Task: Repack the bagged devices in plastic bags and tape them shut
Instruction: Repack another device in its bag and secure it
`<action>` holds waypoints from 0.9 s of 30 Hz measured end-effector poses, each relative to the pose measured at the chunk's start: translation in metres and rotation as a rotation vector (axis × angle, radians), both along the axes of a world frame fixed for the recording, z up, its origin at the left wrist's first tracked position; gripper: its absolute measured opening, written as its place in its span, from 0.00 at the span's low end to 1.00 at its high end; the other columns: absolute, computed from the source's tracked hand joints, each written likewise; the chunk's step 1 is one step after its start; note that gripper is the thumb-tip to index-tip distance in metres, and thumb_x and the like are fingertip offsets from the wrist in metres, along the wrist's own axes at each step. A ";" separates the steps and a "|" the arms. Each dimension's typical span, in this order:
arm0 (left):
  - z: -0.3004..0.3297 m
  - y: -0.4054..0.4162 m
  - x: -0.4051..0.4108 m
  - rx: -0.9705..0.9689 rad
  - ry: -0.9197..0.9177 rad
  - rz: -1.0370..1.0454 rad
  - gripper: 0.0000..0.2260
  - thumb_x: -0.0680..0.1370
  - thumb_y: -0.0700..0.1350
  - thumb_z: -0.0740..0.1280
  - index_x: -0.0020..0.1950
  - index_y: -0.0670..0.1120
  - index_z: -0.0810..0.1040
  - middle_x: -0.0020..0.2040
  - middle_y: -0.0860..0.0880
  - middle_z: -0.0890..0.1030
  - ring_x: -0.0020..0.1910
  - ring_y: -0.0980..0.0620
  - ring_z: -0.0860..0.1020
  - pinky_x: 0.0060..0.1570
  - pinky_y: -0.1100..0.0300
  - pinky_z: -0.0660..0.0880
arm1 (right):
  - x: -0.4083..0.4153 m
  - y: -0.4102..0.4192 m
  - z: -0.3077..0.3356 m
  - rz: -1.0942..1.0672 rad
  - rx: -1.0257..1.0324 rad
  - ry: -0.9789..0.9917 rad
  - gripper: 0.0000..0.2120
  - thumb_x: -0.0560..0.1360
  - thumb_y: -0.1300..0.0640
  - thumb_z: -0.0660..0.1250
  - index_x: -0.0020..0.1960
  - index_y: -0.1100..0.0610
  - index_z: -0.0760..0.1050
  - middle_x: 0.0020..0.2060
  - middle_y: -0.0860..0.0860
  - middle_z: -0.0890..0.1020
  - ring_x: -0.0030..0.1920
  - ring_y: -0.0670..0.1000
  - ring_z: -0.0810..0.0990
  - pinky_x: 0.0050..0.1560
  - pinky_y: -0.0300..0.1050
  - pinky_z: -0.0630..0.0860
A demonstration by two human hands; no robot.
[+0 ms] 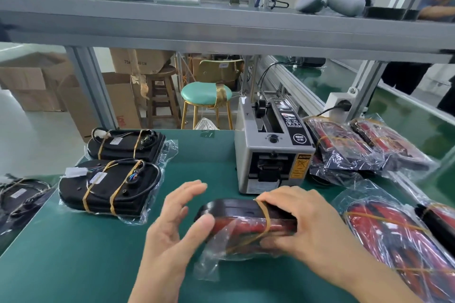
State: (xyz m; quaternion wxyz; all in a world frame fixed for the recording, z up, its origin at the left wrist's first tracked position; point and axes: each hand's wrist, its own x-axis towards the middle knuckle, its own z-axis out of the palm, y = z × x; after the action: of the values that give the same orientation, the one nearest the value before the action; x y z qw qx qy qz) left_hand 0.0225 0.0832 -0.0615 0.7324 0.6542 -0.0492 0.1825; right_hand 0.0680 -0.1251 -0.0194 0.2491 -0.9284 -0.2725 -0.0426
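Item: device (243,219), black and red, bound with rubber bands, held on edge at the near centre of the green tabletop (73,253), partly sleeved in a clear plastic bag (216,258).

Hands: the right hand (295,219) is clamped over the device's right end; the left hand (177,226) is spread wide, fingers straight, thumb touching the left end.

Risk: the loose bag mouth is judged liable to snag on the rubber bands or slip off, since only one end is gripped.

Surroundings: tape dispenser (273,152) just behind; two bagged devices (110,184) at left; bagged pile (364,147) at right, crowding the working space.
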 end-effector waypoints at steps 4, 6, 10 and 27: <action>-0.002 -0.012 0.000 0.206 0.010 -0.043 0.27 0.59 0.54 0.75 0.57 0.63 0.77 0.65 0.59 0.75 0.65 0.55 0.73 0.64 0.60 0.69 | 0.001 0.008 -0.007 0.023 -0.127 -0.059 0.27 0.61 0.39 0.73 0.59 0.41 0.74 0.53 0.35 0.77 0.53 0.38 0.71 0.54 0.37 0.61; -0.008 -0.014 0.000 0.272 -0.037 -0.007 0.24 0.59 0.51 0.75 0.53 0.63 0.76 0.64 0.59 0.75 0.63 0.56 0.74 0.59 0.67 0.71 | 0.001 0.010 -0.008 0.012 -0.121 -0.051 0.27 0.61 0.39 0.72 0.58 0.41 0.75 0.52 0.35 0.78 0.52 0.38 0.71 0.54 0.36 0.61; -0.020 -0.013 0.000 0.323 -0.159 0.113 0.09 0.63 0.48 0.72 0.41 0.56 0.77 0.61 0.55 0.79 0.56 0.53 0.78 0.54 0.63 0.73 | 0.005 0.011 -0.009 0.013 -0.132 -0.032 0.27 0.60 0.39 0.70 0.58 0.41 0.74 0.52 0.36 0.78 0.52 0.39 0.71 0.54 0.36 0.60; -0.020 0.013 0.010 0.436 -0.076 0.006 0.23 0.57 0.53 0.76 0.52 0.60 0.81 0.52 0.59 0.80 0.51 0.60 0.78 0.52 0.75 0.71 | 0.011 0.012 0.010 -0.064 0.190 0.263 0.23 0.62 0.35 0.70 0.55 0.43 0.80 0.47 0.34 0.81 0.49 0.34 0.77 0.52 0.27 0.69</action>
State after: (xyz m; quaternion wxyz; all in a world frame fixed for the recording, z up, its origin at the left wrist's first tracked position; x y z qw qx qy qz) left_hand 0.0327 0.0965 -0.0811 0.5708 0.7898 -0.1133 0.1941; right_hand 0.0789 -0.1130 -0.0092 0.3678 -0.9064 -0.2028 0.0457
